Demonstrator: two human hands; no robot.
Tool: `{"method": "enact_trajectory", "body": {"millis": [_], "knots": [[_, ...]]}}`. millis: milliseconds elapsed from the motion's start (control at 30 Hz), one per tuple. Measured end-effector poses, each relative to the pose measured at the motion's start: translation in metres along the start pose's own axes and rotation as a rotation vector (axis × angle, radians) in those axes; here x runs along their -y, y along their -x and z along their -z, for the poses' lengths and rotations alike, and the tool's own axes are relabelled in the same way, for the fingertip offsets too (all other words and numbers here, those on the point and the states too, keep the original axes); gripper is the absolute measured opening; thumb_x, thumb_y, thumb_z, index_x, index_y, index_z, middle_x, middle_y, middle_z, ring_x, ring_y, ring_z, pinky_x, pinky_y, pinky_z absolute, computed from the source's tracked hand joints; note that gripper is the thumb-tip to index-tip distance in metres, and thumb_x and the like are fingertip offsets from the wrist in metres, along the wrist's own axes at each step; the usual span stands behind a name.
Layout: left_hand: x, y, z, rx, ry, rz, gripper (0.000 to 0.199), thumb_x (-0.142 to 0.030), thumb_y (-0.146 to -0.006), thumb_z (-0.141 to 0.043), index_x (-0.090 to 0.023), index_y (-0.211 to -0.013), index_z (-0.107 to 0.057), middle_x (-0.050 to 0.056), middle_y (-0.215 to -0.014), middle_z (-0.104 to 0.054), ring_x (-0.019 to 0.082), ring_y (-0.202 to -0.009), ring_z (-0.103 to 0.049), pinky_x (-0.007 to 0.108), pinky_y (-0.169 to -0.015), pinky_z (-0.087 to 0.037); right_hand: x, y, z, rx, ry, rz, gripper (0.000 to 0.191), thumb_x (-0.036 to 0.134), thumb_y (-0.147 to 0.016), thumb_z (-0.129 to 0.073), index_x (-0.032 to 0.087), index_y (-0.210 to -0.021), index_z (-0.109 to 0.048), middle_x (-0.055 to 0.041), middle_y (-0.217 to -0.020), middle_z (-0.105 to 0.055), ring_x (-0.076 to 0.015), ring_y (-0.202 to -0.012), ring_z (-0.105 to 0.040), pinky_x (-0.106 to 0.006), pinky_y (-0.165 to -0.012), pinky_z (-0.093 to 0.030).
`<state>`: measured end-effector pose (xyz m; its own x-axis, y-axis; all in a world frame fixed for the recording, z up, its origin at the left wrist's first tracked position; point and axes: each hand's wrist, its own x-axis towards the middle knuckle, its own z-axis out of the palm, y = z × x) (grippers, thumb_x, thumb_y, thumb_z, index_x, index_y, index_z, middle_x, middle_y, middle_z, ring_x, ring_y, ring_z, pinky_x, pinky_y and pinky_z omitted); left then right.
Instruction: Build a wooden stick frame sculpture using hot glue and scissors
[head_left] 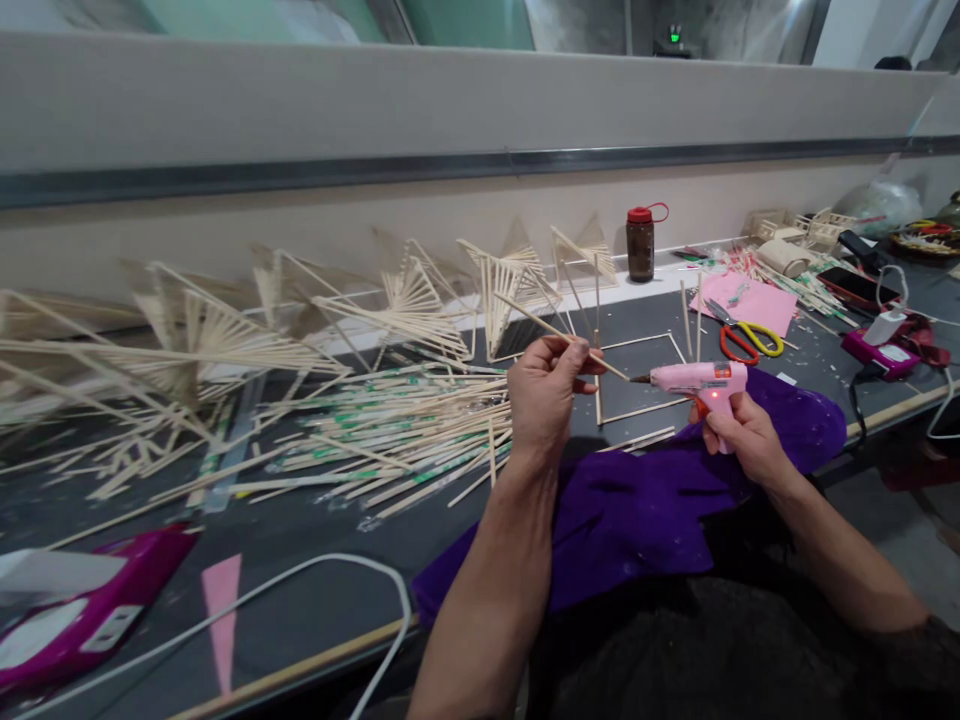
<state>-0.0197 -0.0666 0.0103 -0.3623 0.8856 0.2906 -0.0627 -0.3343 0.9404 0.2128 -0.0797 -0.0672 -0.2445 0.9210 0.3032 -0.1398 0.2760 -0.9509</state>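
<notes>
My left hand (551, 385) pinches a thin wooden stick (536, 320), which slants down to the right. In my right hand (739, 430) is a pink hot glue gun (701, 378) with a lit red light. The gun's dark nozzle points left and is at or very near the stick's lower end; I cannot tell whether they touch. Behind my hands, a stick frame (645, 412) lies on the dark table, with several sticks standing up from its corners. A purple cloth (637, 510) is spread beneath my forearms.
Fan-shaped stick structures (427, 310) line the wall. Loose chopsticks (405, 420) are heaped at my left. Scissors (750, 340) lie by pink paper (757, 300). A red-capped bottle (640, 245) stands behind. Magenta devices (97, 600) and a white cable (300, 575) lie near the table edge.
</notes>
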Motion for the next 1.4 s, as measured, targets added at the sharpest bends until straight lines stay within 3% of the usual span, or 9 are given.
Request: {"method": "enact_trajectory", "body": {"millis": [400, 700, 833, 933, 1067, 1233, 1333, 1400], "knots": [[0.000, 0.000, 0.002, 0.017, -0.020, -0.010, 0.036, -0.048, -0.072, -0.077, -0.017, -0.083, -0.060, 0.004, -0.076, -0.073, 0.016, -0.065, -0.073, 0.017, -0.042, -0.050, 0.003, 0.001, -0.001, -0.024, -0.025, 0.009, 0.020, 0.037, -0.084, -0.063, 0.018, -0.092, -0.059, 0.0033, -0.061, -0.063, -0.0086, -0.045, -0.051, -0.022, -0.046, -0.036], [-0.002, 0.000, 0.002, 0.015, -0.029, -0.004, 0.036, -0.047, -0.070, -0.076, -0.017, -0.081, -0.060, 0.004, -0.075, -0.073, 0.016, -0.064, -0.072, 0.017, -0.042, -0.050, 0.003, -0.001, -0.001, -0.013, 0.015, -0.016, 0.020, 0.037, -0.085, -0.063, 0.018, -0.091, -0.061, 0.0046, -0.056, -0.060, -0.0087, -0.046, -0.051, -0.022, -0.047, -0.036], [-0.005, 0.001, 0.001, -0.018, -0.050, -0.008, 0.033, -0.045, -0.070, -0.076, -0.017, -0.081, -0.061, 0.004, -0.075, -0.074, 0.016, -0.063, -0.072, 0.017, -0.042, -0.049, 0.007, -0.003, -0.004, -0.047, -0.021, -0.039, 0.026, 0.040, -0.080, -0.066, 0.019, -0.094, -0.061, 0.0023, -0.067, -0.067, -0.0080, -0.045, -0.053, -0.022, -0.045, -0.037], [-0.007, 0.001, 0.000, -0.041, -0.069, -0.006, 0.030, -0.042, -0.069, -0.075, -0.017, -0.079, -0.062, 0.003, -0.073, -0.074, 0.016, -0.063, -0.071, 0.017, -0.043, -0.049, 0.015, -0.002, 0.000, -0.125, -0.072, -0.062, 0.031, 0.045, -0.077, -0.068, 0.020, -0.092, -0.058, 0.0035, -0.062, -0.065, -0.0094, -0.045, -0.055, -0.022, -0.044, -0.039], [-0.010, 0.001, -0.001, -0.040, -0.081, 0.005, 0.029, -0.041, -0.069, -0.075, -0.017, -0.080, -0.063, 0.003, -0.073, -0.074, 0.015, -0.062, -0.071, 0.018, -0.043, -0.050, 0.035, -0.006, 0.027, -0.367, -0.088, -0.021, 0.032, 0.048, -0.075, -0.069, 0.021, -0.086, -0.055, 0.0055, -0.053, -0.060, -0.0085, -0.040, -0.050, -0.020, -0.040, -0.038], [-0.012, 0.003, -0.002, -0.023, -0.094, 0.008, 0.027, -0.040, -0.069, -0.075, -0.018, -0.077, -0.063, 0.004, -0.074, -0.074, 0.016, -0.063, -0.071, 0.019, -0.043, -0.050, 0.063, -0.043, 0.090, -0.671, -0.010, 0.152, 0.036, 0.045, -0.069, -0.075, 0.022, -0.083, -0.050, 0.0094, -0.056, -0.054, -0.0065, -0.044, -0.051, -0.017, -0.043, -0.044], [-0.014, 0.004, -0.003, -0.013, -0.069, 0.014, 0.025, -0.038, -0.069, -0.076, -0.018, -0.075, -0.062, 0.004, -0.074, -0.074, 0.016, -0.062, -0.070, 0.018, -0.043, -0.051, 0.066, -0.078, 0.122, -0.698, 0.096, 0.088, 0.029, 0.037, -0.072, -0.072, 0.021, -0.089, -0.056, 0.0076, -0.067, -0.057, -0.0060, -0.051, -0.053, -0.016, -0.043, -0.045], [-0.015, 0.004, -0.003, -0.016, -0.062, 0.014, 0.025, -0.038, -0.069, -0.076, -0.018, -0.075, -0.063, 0.004, -0.073, -0.074, 0.015, -0.062, -0.070, 0.018, -0.043, -0.051, 0.060, -0.099, 0.135, -0.687, 0.149, -0.033, 0.023, 0.031, -0.075, -0.071, 0.020, -0.089, -0.056, 0.0066, -0.069, -0.058, -0.0055, -0.054, -0.055, -0.015, -0.045, -0.045]]}}
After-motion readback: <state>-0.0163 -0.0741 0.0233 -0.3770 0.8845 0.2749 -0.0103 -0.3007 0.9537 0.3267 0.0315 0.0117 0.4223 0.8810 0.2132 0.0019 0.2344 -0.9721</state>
